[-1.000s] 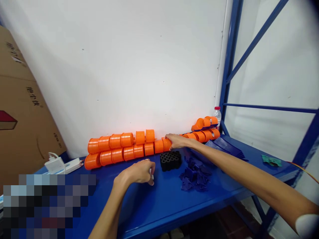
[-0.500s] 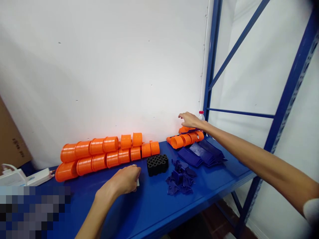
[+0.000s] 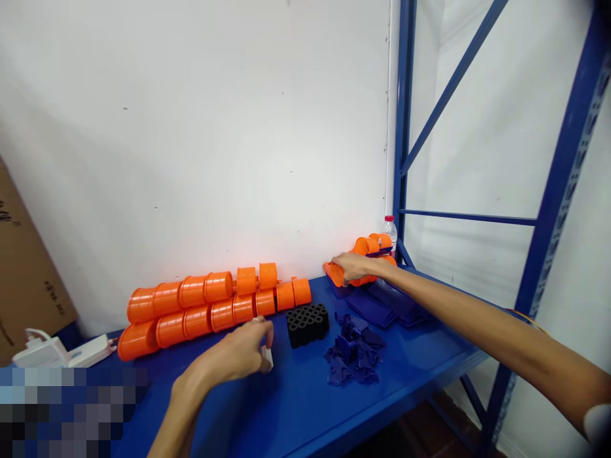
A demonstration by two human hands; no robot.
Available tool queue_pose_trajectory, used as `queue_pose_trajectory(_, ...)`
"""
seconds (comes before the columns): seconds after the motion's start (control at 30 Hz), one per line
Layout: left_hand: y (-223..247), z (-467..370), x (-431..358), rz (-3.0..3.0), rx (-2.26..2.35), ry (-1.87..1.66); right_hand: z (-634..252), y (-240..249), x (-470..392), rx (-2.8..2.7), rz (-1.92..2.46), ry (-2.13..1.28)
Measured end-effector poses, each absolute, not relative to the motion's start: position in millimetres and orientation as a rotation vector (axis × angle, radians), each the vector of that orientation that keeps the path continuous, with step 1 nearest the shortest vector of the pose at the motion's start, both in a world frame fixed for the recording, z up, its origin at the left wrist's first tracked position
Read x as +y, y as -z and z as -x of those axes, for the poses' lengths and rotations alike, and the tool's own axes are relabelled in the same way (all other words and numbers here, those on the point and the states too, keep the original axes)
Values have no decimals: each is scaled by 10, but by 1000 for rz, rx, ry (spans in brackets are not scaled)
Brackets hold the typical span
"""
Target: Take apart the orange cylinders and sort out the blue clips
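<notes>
My left hand is closed around a small white piece above the blue table. Farther right, my right hand has its fingers closed on an orange part at the left end of a pile of orange and blue pieces. Two stacked rows of orange cylinders lie along the wall, beyond my left hand. Between my hands sits a black block with round holes. Dark blue plastic pieces lie in a heap beside it, and flat blue sheets are under my right forearm.
A clear bottle with a red cap stands in the back right corner by the blue metal frame. White electrical adapters rest at the left, near a cardboard box.
My right hand has come down from above the orange pile, and its fingers have closed on the nearest orange part. The view has shifted slightly; the white piece shows more in my left hand.
</notes>
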State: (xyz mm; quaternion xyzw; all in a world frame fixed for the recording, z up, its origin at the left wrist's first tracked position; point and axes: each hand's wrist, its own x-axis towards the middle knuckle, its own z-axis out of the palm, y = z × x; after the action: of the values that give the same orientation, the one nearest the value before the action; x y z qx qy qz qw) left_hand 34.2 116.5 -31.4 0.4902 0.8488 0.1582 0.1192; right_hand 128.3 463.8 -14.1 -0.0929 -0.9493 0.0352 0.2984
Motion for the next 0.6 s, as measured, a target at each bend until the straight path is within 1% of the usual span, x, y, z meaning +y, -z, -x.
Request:
queue_pose_trajectory(0.07,230,-323,1182,-1518,2494,-828,-1358,-46,4575,-2635,175,-70)
queue_pose_trajectory(0.13,169,-318,1229,-1461,2461,-1309,-1464,-241,4415,-2663,81,-8)
queue_pose_trajectory(0.2,143,-337,1285,-1278,2305,-1744,-1587,-395,4147,-2576,-37,-8)
queue_pose_trajectory(0.27,144,-372,1329,-1105,2101,-2025,-1700,-467,3799,-2467,-172,-54)
queue_pose_trajectory(0.33,159,-402,1347,-1017,1926,-2163,-1779,-438,3425,-2403,-361,-34)
queue_pose_trajectory(0.4,177,-409,1342,-980,1799,-2207,-1805,-328,3088,-2374,-531,-7)
queue_pose_trajectory(0.5,209,-377,1320,-944,1796,-2232,-1758,-129,2778,-2370,-711,-11)
queue_pose_trajectory(0.57,234,-349,1317,-906,1871,-2286,-1692,-47,2743,-2349,-806,-127)
queue_pose_trajectory(0.6,248,-342,1322,-892,1896,-2310,-1653,-28,2773,-2321,-832,-237)
